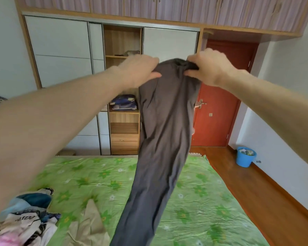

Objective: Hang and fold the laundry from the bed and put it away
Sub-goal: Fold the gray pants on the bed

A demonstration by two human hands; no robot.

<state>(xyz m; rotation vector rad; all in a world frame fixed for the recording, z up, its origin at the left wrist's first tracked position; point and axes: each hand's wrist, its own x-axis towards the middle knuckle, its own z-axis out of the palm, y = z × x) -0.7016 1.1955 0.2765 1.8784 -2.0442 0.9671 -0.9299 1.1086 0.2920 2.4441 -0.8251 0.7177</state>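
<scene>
While both bare forearms stretch forward from the near edge of the view, the laundry nearest the person lies low and to the left of the hands: a heap of mixed clothes on the near left corner of the bed, with a beige garment spread flat just to its right. The bed's green floral cover runs away beneath the arms.

Held up over the bed, the grey trousers hang with their long axis close to vertical, tilted a little: the top end is up between the two hands, and the lower end points down and toward the near left, running out of view at the bottom edge. The left hand pinches the top edge of the trousers on its left side, thumb under and fingers over the cloth. The right hand grips the bunched top on the other side, fingers curled round a dark fold. The two hands are near each other, with only the gathered top of the trousers between them.

Beyond the hands stands a wardrobe, its open middle section holding folded bedding below hand level. Behind the right hand is a red door, and low to the far right a blue bucket sits on the wooden floor.
</scene>
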